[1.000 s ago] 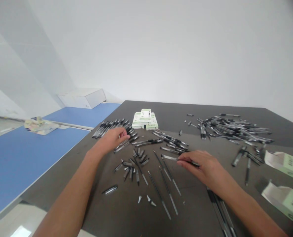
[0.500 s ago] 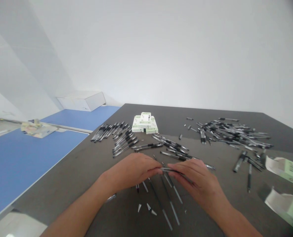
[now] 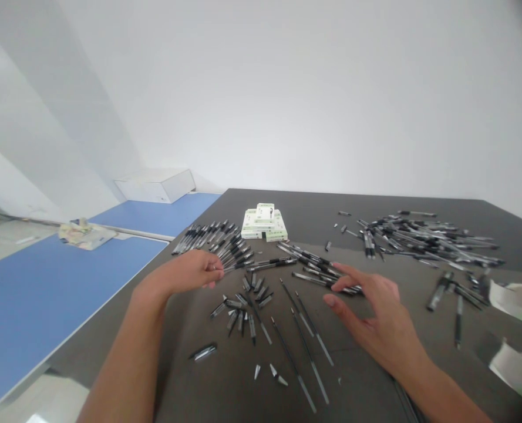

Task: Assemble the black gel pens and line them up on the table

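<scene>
My left hand point(image 3: 194, 271) has its fingers closed on the clear end of a gel pen point(image 3: 239, 265), at the near end of a row of pens point(image 3: 205, 235) on the left. My right hand point(image 3: 370, 305) is open, thumb and fingers apart, with its fingertips by a group of black-gripped pens point(image 3: 311, 258); whether they touch is unclear. Between the hands lie several pen caps point(image 3: 243, 305) and several thin refills point(image 3: 307, 346). Small white tips point(image 3: 278, 376) and a loose clear cap point(image 3: 204, 352) lie nearer me.
Stacked white-green boxes point(image 3: 264, 223) stand at the table's middle back. A big pile of pens point(image 3: 419, 238) covers the right, with a few pens point(image 3: 458, 317) in front of it. Opened cartons point(image 3: 518, 370) sit at the right edge. Blue tables point(image 3: 124, 264) adjoin on the left.
My hands were together over the refills, holding a pen. Now they are apart: the left moved left to the pen row, the right moved right and opened. The caps are uncovered.
</scene>
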Tool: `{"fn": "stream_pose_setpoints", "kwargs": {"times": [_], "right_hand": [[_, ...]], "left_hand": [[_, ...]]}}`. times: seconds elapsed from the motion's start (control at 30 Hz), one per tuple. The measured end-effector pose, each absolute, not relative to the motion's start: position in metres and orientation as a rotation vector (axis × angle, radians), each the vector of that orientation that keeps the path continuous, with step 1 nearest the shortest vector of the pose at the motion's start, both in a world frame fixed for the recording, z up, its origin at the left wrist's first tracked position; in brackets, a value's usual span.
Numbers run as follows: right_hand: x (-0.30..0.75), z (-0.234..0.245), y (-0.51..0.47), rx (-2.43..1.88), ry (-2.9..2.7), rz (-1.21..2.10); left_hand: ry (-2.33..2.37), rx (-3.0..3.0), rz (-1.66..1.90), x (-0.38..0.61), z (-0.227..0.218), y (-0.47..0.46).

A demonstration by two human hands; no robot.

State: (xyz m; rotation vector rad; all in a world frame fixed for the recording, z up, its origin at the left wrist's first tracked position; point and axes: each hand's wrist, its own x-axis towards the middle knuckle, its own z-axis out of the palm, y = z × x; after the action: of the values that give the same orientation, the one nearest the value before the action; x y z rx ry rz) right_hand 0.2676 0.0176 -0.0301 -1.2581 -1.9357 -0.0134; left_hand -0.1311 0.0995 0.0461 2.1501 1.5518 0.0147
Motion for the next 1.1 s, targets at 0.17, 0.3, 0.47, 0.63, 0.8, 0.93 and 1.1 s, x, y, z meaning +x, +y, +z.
{"fn": "stream_pose_setpoints", "kwargs": {"times": [0.17, 0.3, 0.47, 0.63, 0.8, 0.93, 1.1], "right_hand": [[0.267, -0.029, 0.016, -1.225, -1.965, -0.019], [0.266, -0.027, 0.015, -1.2, -1.978, -0.042], [0.266, -0.026, 0.017, -1.157, -1.997, -0.079], [0.266, -0.026, 0.017, -1.136, -2.014, -0.063], [0.266, -0.025, 0.018, -1.145, -2.015, -0.068], [0.267, -0.026, 0.018, -1.15, -2.009, -0.074], [0.268, -0.027, 0.018, -1.139, -2.01, -0.069]], "left_hand": [[1.612, 2.141, -0.029, -0.118, 0.042, 0.101], [1.675, 2.158, -0.07, -0.112, 0.042, 0.1], [1.738, 2.217, -0.113, -0.111, 0.039, 0.103], [1.778, 2.298, -0.135, -0.108, 0.033, 0.107], [1.767, 2.297, -0.195, -0.109, 0.028, 0.107], [1.757, 2.277, -0.23, -0.111, 0.026, 0.108], [1.743, 2.281, -0.234, -0.114, 0.022, 0.113]]}}
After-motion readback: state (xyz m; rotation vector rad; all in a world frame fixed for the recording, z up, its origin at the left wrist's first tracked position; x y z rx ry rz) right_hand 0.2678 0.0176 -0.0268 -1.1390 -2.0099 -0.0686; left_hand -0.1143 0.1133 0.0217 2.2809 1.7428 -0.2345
